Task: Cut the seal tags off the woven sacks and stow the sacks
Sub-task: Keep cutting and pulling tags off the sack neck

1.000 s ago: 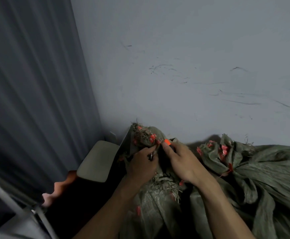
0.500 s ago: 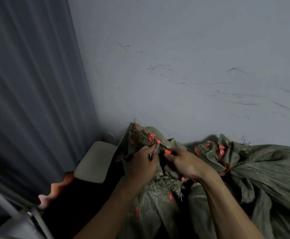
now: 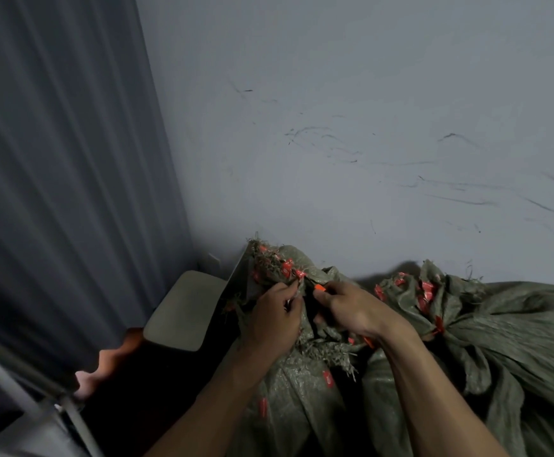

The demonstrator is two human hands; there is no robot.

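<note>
Your left hand (image 3: 275, 319) is curled tight around the bunched top of the near sack (image 3: 289, 384), with something small and pale poking out between the fingers; it is too small to tell what it is. Your right hand (image 3: 351, 308) is just beside it, also closed, pinching a small orange thing (image 3: 320, 287) at its fingertips. The two hands almost touch. The sack's frayed top sticks up just above your hands, and red tags (image 3: 287, 268) sit in it, right past your left knuckles. A second sack (image 3: 516, 324) lies to the right of your right wrist, against the wall (image 3: 368, 127). It has red tags on its knotted top too. A pale seat (image 3: 183, 311) is left of your left hand, near the curtain (image 3: 64, 159).
</note>
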